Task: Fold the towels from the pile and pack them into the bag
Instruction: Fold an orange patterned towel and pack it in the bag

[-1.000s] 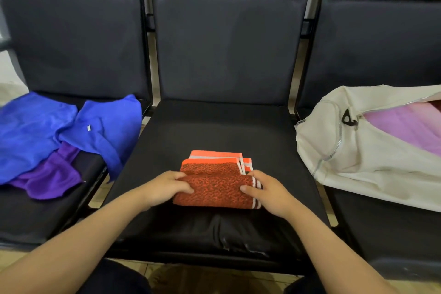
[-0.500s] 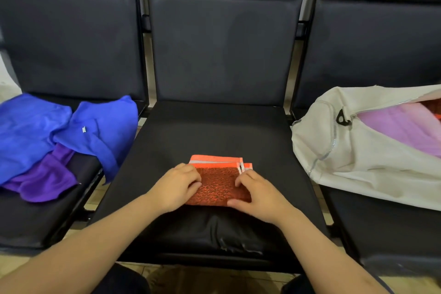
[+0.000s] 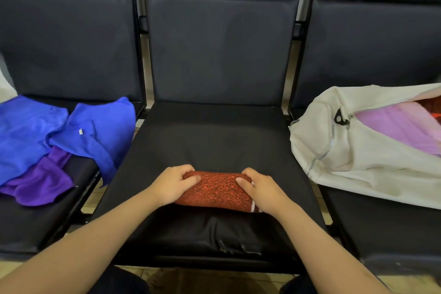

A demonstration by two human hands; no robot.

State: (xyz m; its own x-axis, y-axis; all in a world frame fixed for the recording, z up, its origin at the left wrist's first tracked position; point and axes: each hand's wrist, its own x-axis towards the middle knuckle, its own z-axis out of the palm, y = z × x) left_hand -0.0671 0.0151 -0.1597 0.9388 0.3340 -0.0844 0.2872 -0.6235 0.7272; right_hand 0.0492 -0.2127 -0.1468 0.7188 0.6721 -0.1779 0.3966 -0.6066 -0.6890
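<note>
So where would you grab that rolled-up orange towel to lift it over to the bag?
Probably by its two short ends, coming from above. The orange towel lies as a roll across the middle seat, and the left hand and right hand already cup those ends, which should keep the folds from springing open.

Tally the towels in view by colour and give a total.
Blue, on the left seat: 2
Purple, under the blue ones: 1
Orange-red: 2, one held by both hands, one edge showing in the bag
Pink, in the bag: 1
Total: 6
</note>
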